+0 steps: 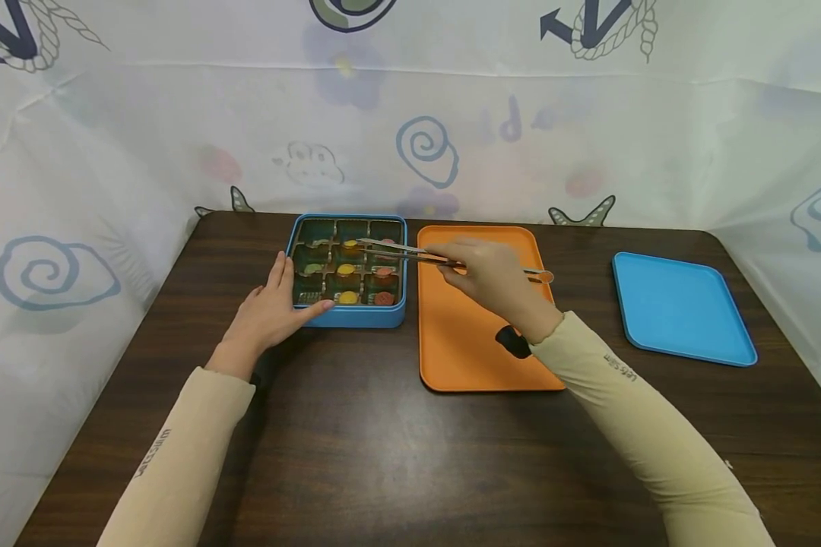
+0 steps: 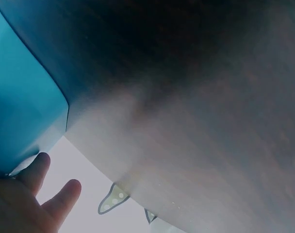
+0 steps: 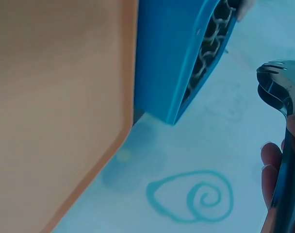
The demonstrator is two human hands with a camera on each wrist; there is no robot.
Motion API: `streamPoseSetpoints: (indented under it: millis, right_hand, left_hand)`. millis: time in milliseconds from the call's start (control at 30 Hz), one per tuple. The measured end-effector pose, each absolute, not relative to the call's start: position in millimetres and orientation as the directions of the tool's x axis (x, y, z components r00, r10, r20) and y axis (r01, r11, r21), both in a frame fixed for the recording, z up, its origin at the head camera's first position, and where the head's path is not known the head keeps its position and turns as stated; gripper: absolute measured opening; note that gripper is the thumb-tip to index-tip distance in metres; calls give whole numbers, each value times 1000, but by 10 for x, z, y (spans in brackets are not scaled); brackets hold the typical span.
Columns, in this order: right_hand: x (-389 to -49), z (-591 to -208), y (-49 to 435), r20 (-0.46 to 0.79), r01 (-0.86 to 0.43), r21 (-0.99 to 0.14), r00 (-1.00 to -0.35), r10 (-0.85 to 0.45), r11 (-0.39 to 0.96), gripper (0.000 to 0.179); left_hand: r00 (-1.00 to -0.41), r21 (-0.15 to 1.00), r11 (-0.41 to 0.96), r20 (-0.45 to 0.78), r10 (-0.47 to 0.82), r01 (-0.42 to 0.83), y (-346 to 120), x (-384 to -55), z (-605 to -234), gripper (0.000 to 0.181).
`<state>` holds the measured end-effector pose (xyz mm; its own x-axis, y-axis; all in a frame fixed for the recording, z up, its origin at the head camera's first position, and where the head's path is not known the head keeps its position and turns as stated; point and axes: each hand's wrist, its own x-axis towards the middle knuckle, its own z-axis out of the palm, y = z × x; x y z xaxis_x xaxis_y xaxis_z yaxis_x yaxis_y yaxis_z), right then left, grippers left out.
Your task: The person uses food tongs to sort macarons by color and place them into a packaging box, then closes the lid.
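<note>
A blue box (image 1: 356, 317) at the back of the table is divided into square compartments, with small round yellow, red and green pieces in several. My left hand (image 1: 263, 311) rests against its left side, fingers straight, thumb along the near rim. In the left wrist view, fingers (image 2: 61, 201) stick out past the blue wall. My right hand (image 1: 482, 275) hovers above the orange tray (image 1: 465, 357) and grips long metal tongs (image 1: 410, 257). Their tips reach over the box; whether they pinch anything is unclear. In the right wrist view, one tong end (image 3: 273, 80) looks tined.
A smaller blue tray (image 1: 684, 308) lies flat at the right of the dark wooden table (image 1: 362, 456). The orange tray stands close to the box's right side. A white printed curtain (image 1: 492, 144) hangs behind and around the table.
</note>
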<state>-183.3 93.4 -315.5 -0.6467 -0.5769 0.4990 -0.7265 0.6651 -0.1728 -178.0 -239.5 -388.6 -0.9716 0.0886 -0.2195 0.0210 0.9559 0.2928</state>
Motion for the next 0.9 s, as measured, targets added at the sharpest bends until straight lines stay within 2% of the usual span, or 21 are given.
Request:
streamPoseSetpoints:
  millis: [367, 900]
  right_hand:
    - [-1891, -3192, 425, 432, -771, -99, -603, -671, 629, 30]
    - [-1937, -3350, 5, 363, -782, -158, -614, -701, 604, 30]
  left_hand:
    - [-969, 307, 952, -235, 74, -2, -2397, -1785, -3894, 118]
    - [-969, 362, 932, -227, 93, 4, -2410, -1776, -3879, 116]
